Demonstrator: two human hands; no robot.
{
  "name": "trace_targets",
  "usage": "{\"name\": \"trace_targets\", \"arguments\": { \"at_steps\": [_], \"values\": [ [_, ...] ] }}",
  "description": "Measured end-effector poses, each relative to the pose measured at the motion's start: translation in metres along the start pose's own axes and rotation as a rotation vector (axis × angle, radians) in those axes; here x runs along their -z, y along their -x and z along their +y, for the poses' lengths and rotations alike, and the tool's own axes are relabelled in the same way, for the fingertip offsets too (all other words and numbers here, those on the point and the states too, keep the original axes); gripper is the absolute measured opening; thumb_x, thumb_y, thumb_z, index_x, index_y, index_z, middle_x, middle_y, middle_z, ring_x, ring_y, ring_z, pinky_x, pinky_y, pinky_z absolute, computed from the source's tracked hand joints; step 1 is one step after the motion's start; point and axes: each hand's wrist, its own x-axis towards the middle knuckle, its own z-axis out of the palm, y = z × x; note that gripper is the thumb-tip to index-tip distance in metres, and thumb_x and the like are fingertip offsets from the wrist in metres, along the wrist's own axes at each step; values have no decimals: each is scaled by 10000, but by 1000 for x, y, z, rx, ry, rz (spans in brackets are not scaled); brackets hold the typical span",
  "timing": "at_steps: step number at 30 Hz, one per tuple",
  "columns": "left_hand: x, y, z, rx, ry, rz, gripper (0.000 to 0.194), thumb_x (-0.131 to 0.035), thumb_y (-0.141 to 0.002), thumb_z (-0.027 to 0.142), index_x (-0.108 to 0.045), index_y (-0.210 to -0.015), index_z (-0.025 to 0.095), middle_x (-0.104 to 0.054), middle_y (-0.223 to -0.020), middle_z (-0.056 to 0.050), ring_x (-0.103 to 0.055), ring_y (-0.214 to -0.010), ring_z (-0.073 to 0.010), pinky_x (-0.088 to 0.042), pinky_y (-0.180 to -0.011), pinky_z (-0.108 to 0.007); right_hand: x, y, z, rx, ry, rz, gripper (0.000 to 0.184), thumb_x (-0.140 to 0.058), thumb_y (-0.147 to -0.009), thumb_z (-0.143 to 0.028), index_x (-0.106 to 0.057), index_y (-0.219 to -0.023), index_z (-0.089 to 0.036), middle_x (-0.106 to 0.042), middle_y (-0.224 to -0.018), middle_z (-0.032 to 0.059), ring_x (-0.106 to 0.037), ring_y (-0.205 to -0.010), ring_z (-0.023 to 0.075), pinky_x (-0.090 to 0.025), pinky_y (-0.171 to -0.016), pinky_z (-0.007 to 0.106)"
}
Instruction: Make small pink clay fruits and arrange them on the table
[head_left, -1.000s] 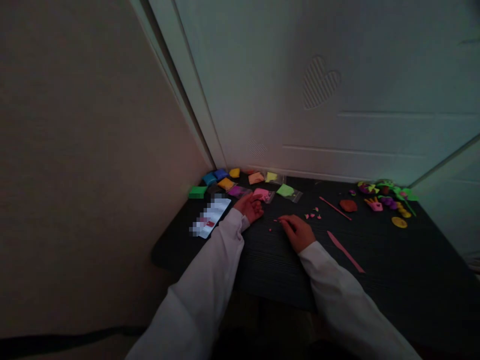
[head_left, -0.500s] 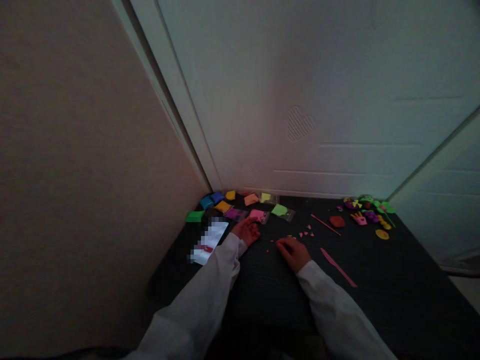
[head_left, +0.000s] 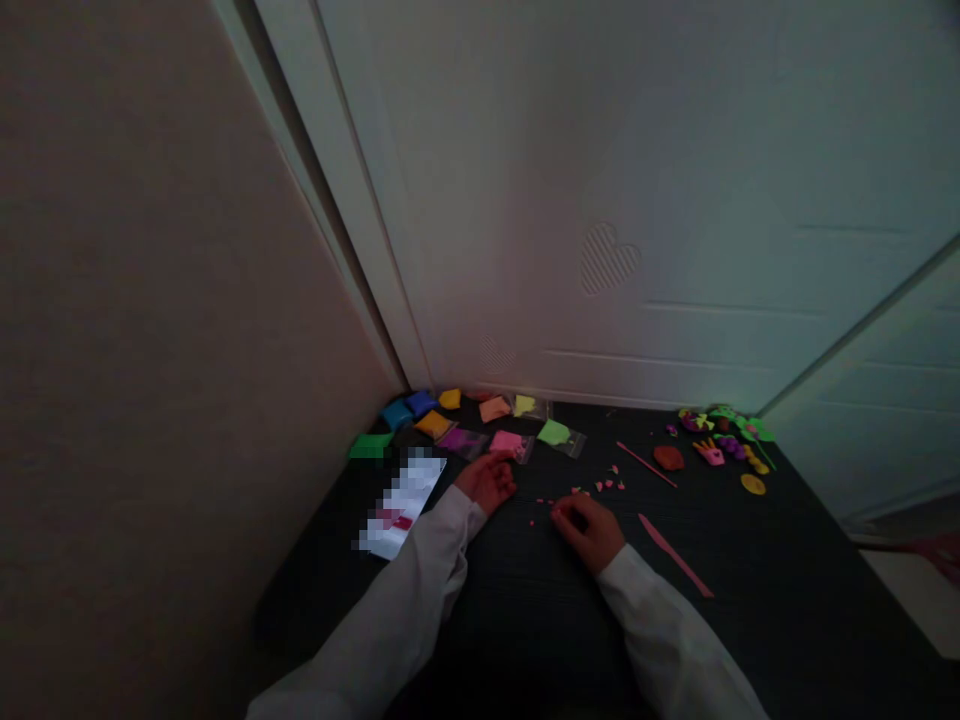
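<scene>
My left hand [head_left: 487,482] is half turned up above the dark table, its fingers loosely curled and apart, with nothing visible in them. It is just in front of a bag of pink clay [head_left: 508,444]. To its right, my right hand [head_left: 592,532] rests low with thumb and forefinger pinched on a small bit of pink clay [head_left: 555,513]. Tiny pink crumbs [head_left: 532,522] lie between the two hands. Just beyond the right hand are several small pink-and-green clay pieces [head_left: 609,484].
A pink plastic knife [head_left: 675,556] and a thin pink stick [head_left: 646,465] lie on the right, near a red clay lump [head_left: 668,458]. Finished-looking clay figures [head_left: 731,445] crowd the far right corner. Several coloured clay packets [head_left: 435,425] line the back left, behind a lit phone [head_left: 424,490].
The view has shifted slightly, so the table things appear a little lower and to the left. Both hands keep nearly the same pose; the right hand's fingertips stay pinched among the pink crumbs.
</scene>
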Motion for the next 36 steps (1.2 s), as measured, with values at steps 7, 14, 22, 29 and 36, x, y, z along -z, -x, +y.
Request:
{"name": "trace_targets", "arguments": {
  "at_steps": [7, 14, 22, 29, 36],
  "values": [
    [2, 0, -1, 4, 2, -6, 196, -422, -784, 186, -595, -800, 97, -545, -534, -30, -507, -490, -104, -426, -522, -263, 2, -1, 0, 8, -24, -42, 243, -396, -801, -275, -582, -954, -253, -637, -935, 24, -578, -873, 165, -420, -838, 346],
    [2, 0, -3, -9, -12, 14, 172, -440, -774, 175, -596, -791, 103, -542, -517, -23, -508, -486, -101, -427, -519, -255, 2, 1, 1, -60, -3, -31, 242, -405, -794, -351, -598, -739, -216, -616, -661, 13, -565, -606, 145, -443, -568, 272],
    [2, -1, -3, -13, -20, 19, 171, -438, -776, 176, -595, -782, 107, -544, -520, -20, -514, -492, -103, -433, -523, -258, 3, 2, 1, -67, -46, -23, 216, -438, -774, -328, -608, -867, -233, -645, -804, 20, -589, -704, 158, -464, -642, 292],
    [3, -2, -3, -9, -27, 2, 172, -438, -778, 178, -595, -794, 109, -547, -531, -18, -520, -509, -104, -437, -541, -263, 3, 2, 2, -91, -121, -38, 238, -418, -786, -280, -557, -974, -232, -658, -797, 24, -614, -754, 157, -479, -716, 315],
    [2, -1, -3, -14, -36, -6, 170, -451, -771, 197, -593, -796, 108, -538, -530, -15, -506, -500, -100, -415, -536, -256, 3, 2, -1, -120, -154, -73, 201, -420, -794, -307, -545, -919, -211, -659, -752, 21, -618, -728, 148, -480, -687, 284]
  ]
}}
